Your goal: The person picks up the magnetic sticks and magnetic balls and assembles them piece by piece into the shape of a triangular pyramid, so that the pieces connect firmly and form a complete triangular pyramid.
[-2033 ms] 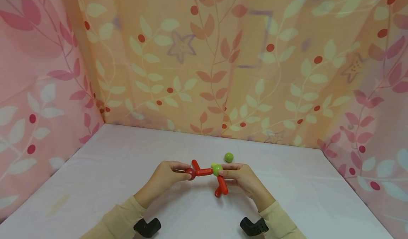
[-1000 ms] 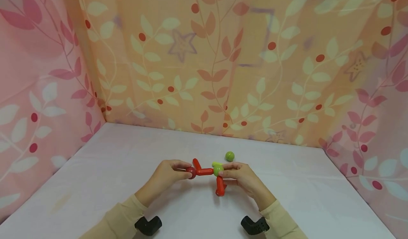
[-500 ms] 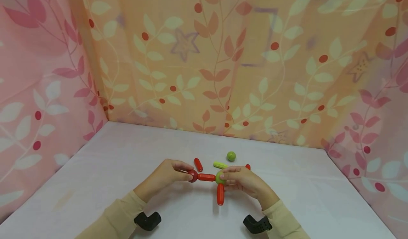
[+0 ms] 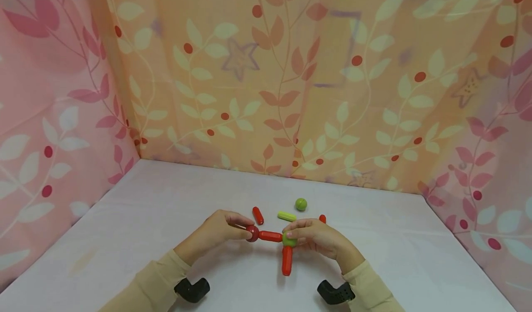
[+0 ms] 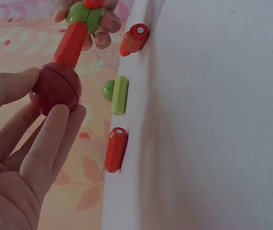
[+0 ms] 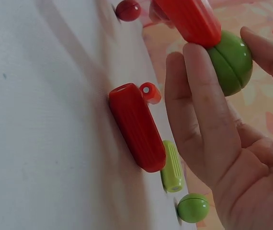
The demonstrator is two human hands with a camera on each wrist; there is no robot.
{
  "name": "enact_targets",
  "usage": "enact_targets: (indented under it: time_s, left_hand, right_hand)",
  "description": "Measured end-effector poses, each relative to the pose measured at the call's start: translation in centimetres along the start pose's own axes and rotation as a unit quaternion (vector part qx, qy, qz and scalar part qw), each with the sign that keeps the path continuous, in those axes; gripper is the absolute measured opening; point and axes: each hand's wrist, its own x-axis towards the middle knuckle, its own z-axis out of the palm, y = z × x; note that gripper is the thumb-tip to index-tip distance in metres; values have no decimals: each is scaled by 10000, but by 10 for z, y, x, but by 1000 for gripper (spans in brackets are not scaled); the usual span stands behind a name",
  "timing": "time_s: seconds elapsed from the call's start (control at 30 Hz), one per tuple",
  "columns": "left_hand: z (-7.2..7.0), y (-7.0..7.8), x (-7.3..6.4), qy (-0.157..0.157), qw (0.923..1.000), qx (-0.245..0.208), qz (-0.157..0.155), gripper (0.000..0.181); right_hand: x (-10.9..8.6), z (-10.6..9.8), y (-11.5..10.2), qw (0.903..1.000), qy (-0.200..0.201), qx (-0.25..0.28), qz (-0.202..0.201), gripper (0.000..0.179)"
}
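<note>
Left hand pinches the dark red ball, right hand the green one, probably to keep the red stick between them steady.

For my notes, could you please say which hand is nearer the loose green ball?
Right: the right hand is in front of the loose green ball; the left hand, farther away leftward.

the desk leaves room at left; beyond the bridging red stick, a loose red stick, yellow-green stick and loose green ball block passage.
</note>
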Motion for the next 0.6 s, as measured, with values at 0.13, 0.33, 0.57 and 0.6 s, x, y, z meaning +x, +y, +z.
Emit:
enact_targets:
  time_s: [0.13,0.33,0.57,0.6]
  left_hand:
    - [2,1,-1,-7,10000,69,-67,37]
    - [3,3,-2,-135,9999,-8,-10,36]
    - [7,3,-1,-104,9998,111,84,32]
    - [8,3,-1,-85,9998,123,93,32]
  right_hand:
    - [-1,2,-1,9999,-97,-110,11,33]
    - [-3,7,-2,9997,-168,-171,94,32]
    - [-3,10,-3,9994,-29,-264,202,31]
    - [-3,11,-3,9994,-19,-271,213,30]
